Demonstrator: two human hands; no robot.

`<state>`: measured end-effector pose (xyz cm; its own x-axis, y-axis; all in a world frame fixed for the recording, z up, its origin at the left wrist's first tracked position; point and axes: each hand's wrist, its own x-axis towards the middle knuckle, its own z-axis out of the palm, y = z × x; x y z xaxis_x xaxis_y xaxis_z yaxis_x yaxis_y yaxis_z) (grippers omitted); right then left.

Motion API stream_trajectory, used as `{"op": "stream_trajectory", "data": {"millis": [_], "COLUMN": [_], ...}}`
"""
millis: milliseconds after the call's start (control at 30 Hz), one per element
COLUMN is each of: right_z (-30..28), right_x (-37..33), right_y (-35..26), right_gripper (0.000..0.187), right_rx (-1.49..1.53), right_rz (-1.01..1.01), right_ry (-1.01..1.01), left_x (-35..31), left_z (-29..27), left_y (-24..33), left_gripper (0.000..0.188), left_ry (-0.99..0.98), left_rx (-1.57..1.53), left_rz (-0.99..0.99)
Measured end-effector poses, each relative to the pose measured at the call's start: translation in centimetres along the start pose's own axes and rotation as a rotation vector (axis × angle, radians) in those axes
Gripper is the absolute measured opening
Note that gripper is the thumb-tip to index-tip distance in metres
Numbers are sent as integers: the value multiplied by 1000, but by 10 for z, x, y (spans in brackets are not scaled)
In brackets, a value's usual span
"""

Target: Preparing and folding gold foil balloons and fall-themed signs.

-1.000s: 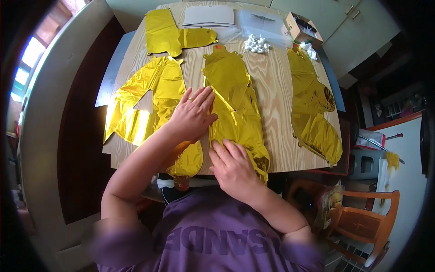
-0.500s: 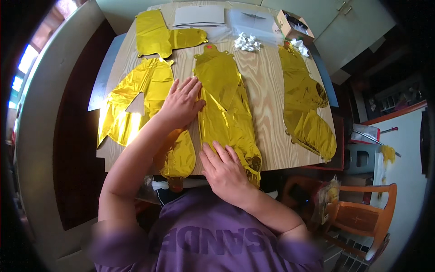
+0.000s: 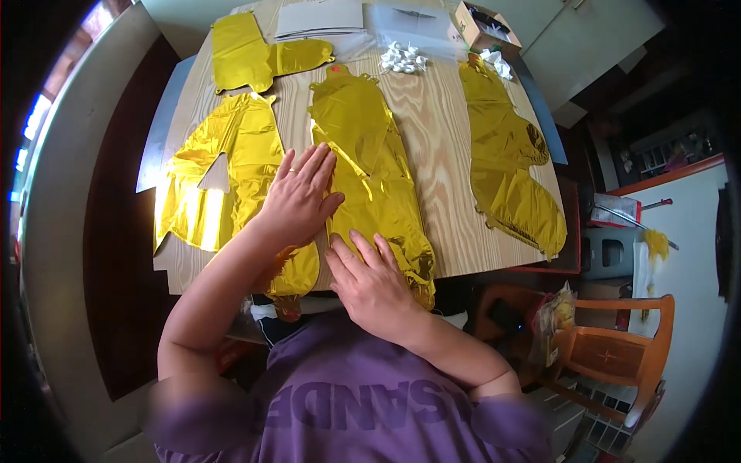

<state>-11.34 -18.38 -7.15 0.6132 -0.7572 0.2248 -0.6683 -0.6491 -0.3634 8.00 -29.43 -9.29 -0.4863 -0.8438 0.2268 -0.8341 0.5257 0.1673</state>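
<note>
A flat, gold foil balloon (image 3: 351, 108) with small tabs and a red dot at its far end lies lengthwise in front of me. My left hand (image 3: 299, 197) rests flat along its left edge, fingers stretched out and holding nothing. Near the table's front edge, my right hand (image 3: 374, 289) lies with fingers spread on the balloon's lower left part. The foil there is crumpled. A bright fold runs across the balloon beside my left fingertips. To the left is another flat gold balloon (image 3: 251, 139) with a notch, partly covered by my left forearm.
A gold balloon (image 3: 239, 54) lies far left, another (image 3: 505, 154) at the right. White small pieces (image 3: 403, 58), grey-white sheets (image 3: 319, 18), clear plastic (image 3: 413, 27) and a cardboard box (image 3: 486, 31) sit at the back of the wooden table (image 3: 440, 177). A wooden chair (image 3: 610, 351) stands right.
The whole view has shifted, so the table things appear farther left and up. My left hand has slid nearer to me along the balloon's edge. A bright crease now shows in the foil.
</note>
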Motion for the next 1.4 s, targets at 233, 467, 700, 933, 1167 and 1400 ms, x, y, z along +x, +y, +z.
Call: {"op": "stream_trajectory", "data": {"millis": [233,467,700,933,1167,1400], "right_z": [-4,1,-1,0,-8,-53], "right_x": [6,5,-1,-3,0,19], "right_y": [7,-1,-7,-6,0,61], "right_gripper": [48,54,55,56,52,35], "right_rx": [-10,-68,-73,-50,29,199], "right_rz": [21,5,19,31,33,43], "right_ry": [86,-1,-33,-57,-43,133], "left_x": [1,-2,7,43,32,-3], "left_z": [3,-13,-20,-10,-4,6], "left_y": [1,-10,-32,-56,6,19], "left_gripper": [69,91,95,70,77,80], "left_ry": [16,-124,-253,-186,106,-39], "left_rx": [34,-99,-49,45,-5,-20], "left_rz": [9,32,66,-76,-102,-115]}}
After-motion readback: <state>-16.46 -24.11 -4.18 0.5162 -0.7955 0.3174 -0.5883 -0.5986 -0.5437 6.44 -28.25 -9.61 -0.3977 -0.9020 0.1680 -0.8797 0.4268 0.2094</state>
